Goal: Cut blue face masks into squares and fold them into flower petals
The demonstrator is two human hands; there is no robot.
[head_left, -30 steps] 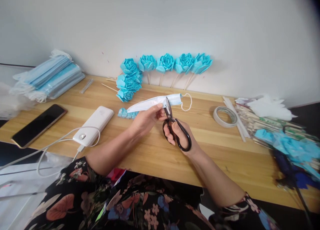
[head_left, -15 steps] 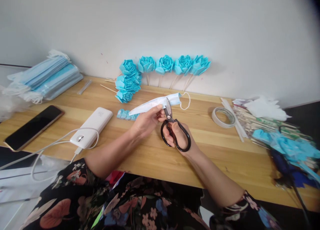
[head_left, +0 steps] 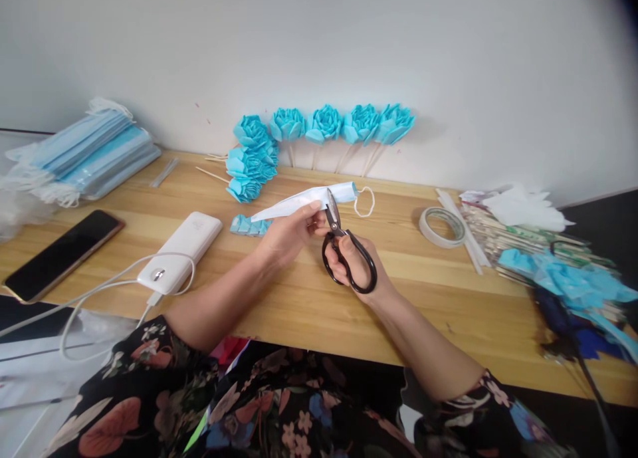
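A folded pale blue face mask (head_left: 294, 201) is pinched in my left hand (head_left: 300, 227) above the wooden table, one white ear loop hanging at its right end. My right hand (head_left: 361, 266) grips black-handled scissors (head_left: 351, 262), whose blades lie across the mask just right of my left fingertips. Beneath the mask and beside my left hand lies a strip of small folded blue pieces (head_left: 245, 225). Beyond the mask, several blue flowers on sticks (head_left: 325, 124) lean against the wall, and more blue flowers (head_left: 250, 157) are bunched to their left.
Stacked masks (head_left: 94, 153), a phone (head_left: 62, 255) and a white power bank (head_left: 182, 252) with a cable are at left. To the right lie a tape roll (head_left: 442, 227), white strips (head_left: 461, 229), a pile of sticks (head_left: 498, 233) and crumpled blue material (head_left: 568, 278).
The scissor blades look closer together over the mask, and the handles have drawn nearer each other. The whole view has shifted slightly.
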